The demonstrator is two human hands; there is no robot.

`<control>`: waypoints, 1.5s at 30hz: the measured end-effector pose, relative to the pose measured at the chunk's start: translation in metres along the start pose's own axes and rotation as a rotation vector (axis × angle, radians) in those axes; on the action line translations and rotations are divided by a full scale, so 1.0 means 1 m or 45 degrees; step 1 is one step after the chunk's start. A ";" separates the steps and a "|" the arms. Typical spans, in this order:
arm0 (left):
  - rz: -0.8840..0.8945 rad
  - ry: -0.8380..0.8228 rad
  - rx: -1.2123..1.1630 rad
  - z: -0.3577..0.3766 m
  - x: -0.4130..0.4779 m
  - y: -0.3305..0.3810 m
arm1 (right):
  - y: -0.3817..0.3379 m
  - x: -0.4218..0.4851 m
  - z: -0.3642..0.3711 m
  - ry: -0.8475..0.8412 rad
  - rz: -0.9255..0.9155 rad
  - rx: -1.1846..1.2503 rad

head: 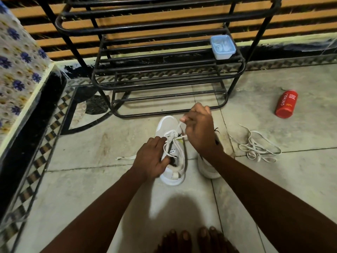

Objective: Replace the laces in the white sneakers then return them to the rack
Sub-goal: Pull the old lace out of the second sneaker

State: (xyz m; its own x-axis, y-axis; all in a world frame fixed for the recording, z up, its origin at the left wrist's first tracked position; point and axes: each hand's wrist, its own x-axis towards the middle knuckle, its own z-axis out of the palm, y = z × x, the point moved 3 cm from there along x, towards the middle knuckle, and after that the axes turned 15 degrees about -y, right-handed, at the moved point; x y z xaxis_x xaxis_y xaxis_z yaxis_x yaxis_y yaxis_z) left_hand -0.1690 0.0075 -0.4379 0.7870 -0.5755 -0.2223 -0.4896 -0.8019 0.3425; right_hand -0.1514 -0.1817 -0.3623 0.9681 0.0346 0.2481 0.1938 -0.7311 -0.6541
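Observation:
A white sneaker (168, 125) stands on the floor, toe toward the black metal shoe rack (164, 70). My left hand (150, 157) holds its collar and tongue, fingers curled at the opening. My right hand (199, 128) pinches a white lace end (177, 127) and holds it taut above the eyelets. The lace is threaded across the upper rows. Another lace end (125, 157) trails on the floor to the left. The second white sneaker (207, 168) lies mostly hidden behind my right wrist.
A loose tangle of white laces (257, 145) lies on the floor to the right. A red bottle (286, 104) lies further right. A blue lidded box (222, 46) sits on a rack shelf. A floral-covered ledge (20, 70) stands at left. My toes (191, 238) show at the bottom.

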 end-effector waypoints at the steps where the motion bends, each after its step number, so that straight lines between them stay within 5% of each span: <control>1: -0.002 0.001 -0.002 0.001 0.001 0.000 | 0.005 -0.002 -0.002 0.098 0.129 0.131; 6: -0.005 0.001 0.027 0.001 0.001 -0.002 | 0.027 -0.001 -0.005 0.423 0.651 1.073; 9: -0.004 0.012 0.025 0.003 0.000 -0.003 | 0.025 0.008 -0.002 0.442 0.684 1.756; 11: -0.003 0.021 0.024 0.004 0.001 -0.004 | 0.021 0.010 -0.008 0.341 0.465 1.469; 16: 0.008 0.019 0.018 0.005 0.002 -0.006 | 0.018 0.008 -0.020 -0.185 -0.108 0.118; 20: -0.016 0.057 -0.035 0.005 0.003 -0.006 | 0.018 -0.003 -0.007 -0.772 -0.345 -0.264; 22: -0.047 0.086 -0.096 0.004 0.006 -0.005 | 0.015 -0.004 -0.003 -0.903 -0.420 -0.384; 40: -0.087 0.063 -0.098 -0.001 0.006 0.001 | -0.004 -0.016 0.002 -0.585 -0.417 -0.554; 45: -0.081 0.067 -0.120 -0.003 0.004 0.005 | -0.027 -0.042 0.018 -0.687 -0.734 -0.539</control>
State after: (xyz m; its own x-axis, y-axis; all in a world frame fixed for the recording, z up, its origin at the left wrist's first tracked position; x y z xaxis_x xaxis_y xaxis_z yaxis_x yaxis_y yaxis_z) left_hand -0.1674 0.0017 -0.4341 0.8352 -0.5128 -0.1985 -0.4027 -0.8162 0.4143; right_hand -0.1945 -0.1513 -0.3683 0.7020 0.7120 0.0171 0.7018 -0.6875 -0.1866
